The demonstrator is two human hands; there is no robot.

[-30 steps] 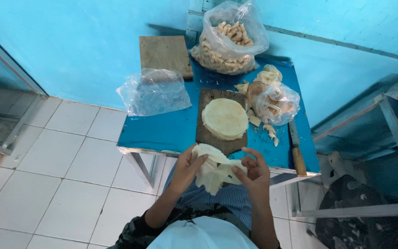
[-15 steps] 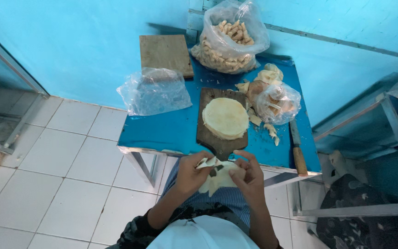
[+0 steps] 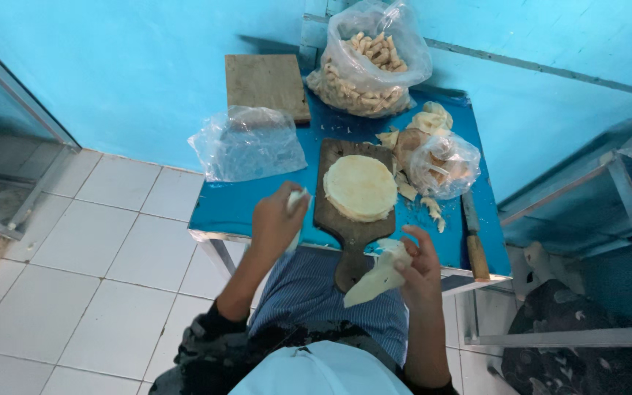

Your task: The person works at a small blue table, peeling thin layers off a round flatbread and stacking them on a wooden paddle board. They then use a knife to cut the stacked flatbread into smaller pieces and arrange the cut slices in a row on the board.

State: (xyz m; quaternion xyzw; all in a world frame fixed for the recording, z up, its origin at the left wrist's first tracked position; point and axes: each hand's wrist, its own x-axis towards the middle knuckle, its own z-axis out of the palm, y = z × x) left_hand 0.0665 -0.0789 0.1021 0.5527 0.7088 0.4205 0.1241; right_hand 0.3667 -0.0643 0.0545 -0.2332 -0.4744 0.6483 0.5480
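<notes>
Dough wrappers [image 3: 360, 187] sit stacked on the wooden board [image 3: 352, 219] at frame centre, many yet unused. Right hand [image 3: 420, 265], lower centre, pinches a torn sheet [image 3: 376, 276]; left hand [image 3: 276, 219] closes around a small pale piece [image 3: 296, 199]. Upper centre, a bag of finished rolls [image 3: 366, 62] looks well filled.

wrappers [image 3: 360, 186] on board [image 3: 351, 241], knife [image 3: 475, 238] right

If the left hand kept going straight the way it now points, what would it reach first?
Probably the empty clear plastic bag on the blue table: the left hand, holding a small dough piece, points up toward it, though depth is unclear.
</notes>
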